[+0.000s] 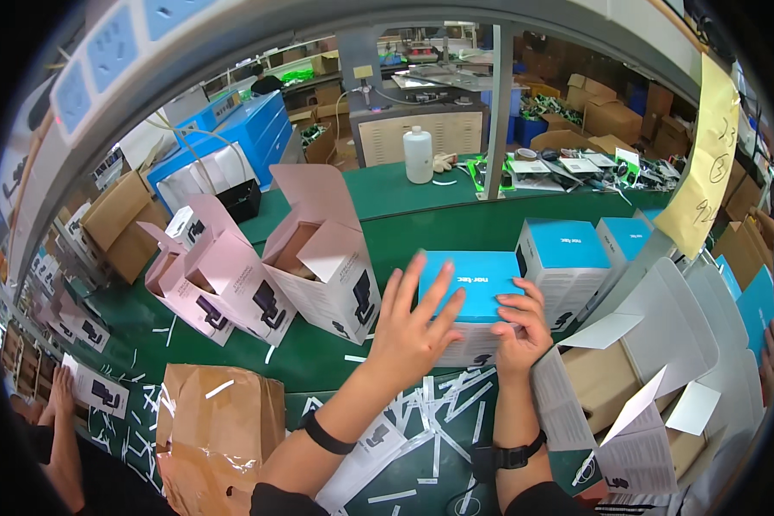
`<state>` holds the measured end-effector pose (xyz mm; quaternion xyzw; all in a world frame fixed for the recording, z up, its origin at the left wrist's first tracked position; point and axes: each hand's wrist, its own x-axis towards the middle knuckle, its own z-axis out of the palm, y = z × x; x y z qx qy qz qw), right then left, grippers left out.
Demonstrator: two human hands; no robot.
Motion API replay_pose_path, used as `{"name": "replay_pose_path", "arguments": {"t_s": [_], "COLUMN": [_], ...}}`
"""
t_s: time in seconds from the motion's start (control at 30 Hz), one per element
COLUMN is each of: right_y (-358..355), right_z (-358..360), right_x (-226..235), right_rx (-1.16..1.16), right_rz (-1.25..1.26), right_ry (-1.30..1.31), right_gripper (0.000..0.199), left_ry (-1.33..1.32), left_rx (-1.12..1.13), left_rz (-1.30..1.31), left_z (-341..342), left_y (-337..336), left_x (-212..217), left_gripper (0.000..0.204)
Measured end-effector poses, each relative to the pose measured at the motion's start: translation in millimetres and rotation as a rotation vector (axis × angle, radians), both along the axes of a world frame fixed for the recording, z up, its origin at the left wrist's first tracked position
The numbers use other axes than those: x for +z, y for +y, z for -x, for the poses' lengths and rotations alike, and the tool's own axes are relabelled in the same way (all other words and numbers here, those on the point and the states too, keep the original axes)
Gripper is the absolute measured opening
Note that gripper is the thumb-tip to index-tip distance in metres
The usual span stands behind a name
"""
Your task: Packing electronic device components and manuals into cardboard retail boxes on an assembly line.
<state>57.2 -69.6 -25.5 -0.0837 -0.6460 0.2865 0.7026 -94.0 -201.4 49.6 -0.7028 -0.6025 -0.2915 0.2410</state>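
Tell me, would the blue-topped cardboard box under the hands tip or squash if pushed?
The blue-topped cardboard box looks closed and squarish, so it would probably slide, not tip. Thin card may dent under the left hand and right hand.

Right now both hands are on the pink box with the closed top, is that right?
Not quite. The head view shows both hands, left hand and right hand, on a box with a closed top, but that box is blue on top, not pink. The pink boxes stand open to the left.
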Motion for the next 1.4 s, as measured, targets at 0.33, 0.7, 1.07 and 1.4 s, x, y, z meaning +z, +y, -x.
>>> {"name": "replay_pose_path", "arguments": {"t_s": [0.33, 0.7, 1.07, 1.4], "right_y": [-3, 4, 60, -126], "right_z": [8, 0, 32, 159], "right_x": [7, -6, -60, 73], "right_rx": [-0.140, -0.178, -0.115, -0.251], "right_rz": [-0.091, -0.064, 0.114, -0.412], "right_ry": [-0.098, -0.076, 0.010, -0.369], "right_gripper": [0.038, 0.026, 0.018, 0.032], "left_ry": [-0.064, -0.055, -0.133, -0.155], "left_rx": [-0.024, 0.043, 0.010, 0.812], "left_rz": [-0.145, -0.321, -0.088, 0.774], "left_z": [3, -15, 11, -79], "left_y": [12, 30, 30, -230], "left_x": [-35, -60, -68, -62], "left_gripper": [0.051, 0.033, 0.071, 0.094]}}
